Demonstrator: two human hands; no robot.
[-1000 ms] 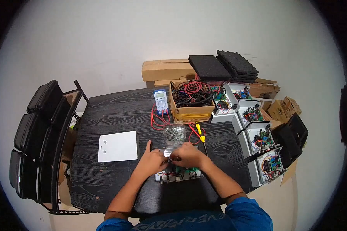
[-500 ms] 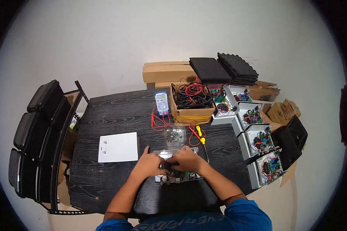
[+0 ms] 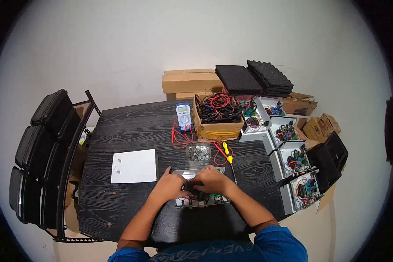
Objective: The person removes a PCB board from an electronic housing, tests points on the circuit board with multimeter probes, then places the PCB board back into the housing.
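Note:
An open metal case (image 3: 201,204) with wiring and green boards inside lies at the table's near edge. Over its left part is my left hand (image 3: 172,185), thumb stretched away and fingers bent down into the case. My right hand (image 3: 209,180) reaches in from the other side, its fingers curled close to the left ones. A dark part lies between them; whether either hand grips it is hidden. Just behind the case sits a clear box of screws (image 3: 198,153). A yellow-handled screwdriver (image 3: 229,159) lies to the right.
A white cover plate (image 3: 134,167) lies on the left of the table. Behind are a multimeter (image 3: 184,117) with red leads and a carton of cables (image 3: 218,126). Several open units (image 3: 298,159) line the right edge. Black cases (image 3: 37,148) fill the left shelf.
Both hands stay over the metal case, with only a slight shift of the fingers. The view has moved very little.

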